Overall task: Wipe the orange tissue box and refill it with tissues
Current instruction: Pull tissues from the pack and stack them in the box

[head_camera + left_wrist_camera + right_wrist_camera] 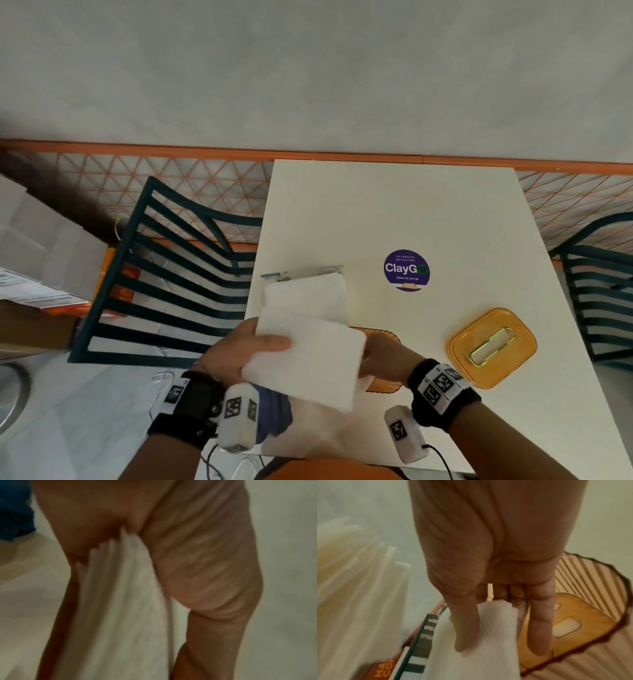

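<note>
A thick stack of white tissues (308, 363) hangs tilted above the table, held at both ends. My left hand (270, 346) grips its left end, thumb on top, and the stack's edge (120, 601) sits between thumb and fingers. My right hand (371, 356) pinches the right corner (493, 615) between thumb and fingers. Directly below lies the open orange tissue box (383, 335), mostly hidden by the stack; its ribbed walls and bare inside (583, 609) show in the right wrist view. The box's orange lid (493, 346), with a gold slot frame, lies separately to the right.
An opened pack of white tissues (305, 294) sits behind the box. A blue cloth (274, 411) lies at the white table's (394, 205) near left corner. A purple sticker (406, 270) marks the tabletop. Dark slatted chairs (164, 274) stand at either side.
</note>
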Action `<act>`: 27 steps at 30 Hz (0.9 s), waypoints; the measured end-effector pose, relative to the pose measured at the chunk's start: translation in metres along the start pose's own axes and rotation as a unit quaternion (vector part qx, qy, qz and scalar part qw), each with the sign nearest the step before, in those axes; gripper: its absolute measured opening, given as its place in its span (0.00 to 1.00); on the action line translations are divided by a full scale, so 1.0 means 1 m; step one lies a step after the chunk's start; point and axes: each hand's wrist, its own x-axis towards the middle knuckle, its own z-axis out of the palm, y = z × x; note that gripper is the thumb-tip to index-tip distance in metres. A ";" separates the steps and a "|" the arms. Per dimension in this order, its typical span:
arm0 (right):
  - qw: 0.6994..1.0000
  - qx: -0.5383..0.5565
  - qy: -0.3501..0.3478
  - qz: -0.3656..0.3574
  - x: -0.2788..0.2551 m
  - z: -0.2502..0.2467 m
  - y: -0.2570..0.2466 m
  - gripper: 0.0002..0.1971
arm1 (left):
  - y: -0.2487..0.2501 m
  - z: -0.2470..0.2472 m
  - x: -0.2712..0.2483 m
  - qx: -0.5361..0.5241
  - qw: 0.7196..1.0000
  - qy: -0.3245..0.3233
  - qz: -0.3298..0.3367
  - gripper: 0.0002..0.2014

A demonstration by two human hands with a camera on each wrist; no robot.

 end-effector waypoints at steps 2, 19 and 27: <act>0.998 0.058 0.015 -0.016 -0.006 -0.003 -0.001 0.04 | -0.003 0.009 0.008 0.058 0.998 -0.015 -0.014 0.27; 0.939 0.336 -0.025 -0.066 -0.009 -0.027 -0.010 0.13 | -0.009 0.020 0.039 0.101 0.995 0.014 0.012 0.22; 0.925 0.353 -0.075 -0.121 -0.013 -0.032 -0.041 0.05 | -0.032 0.006 0.043 -0.072 0.997 -0.036 0.000 0.25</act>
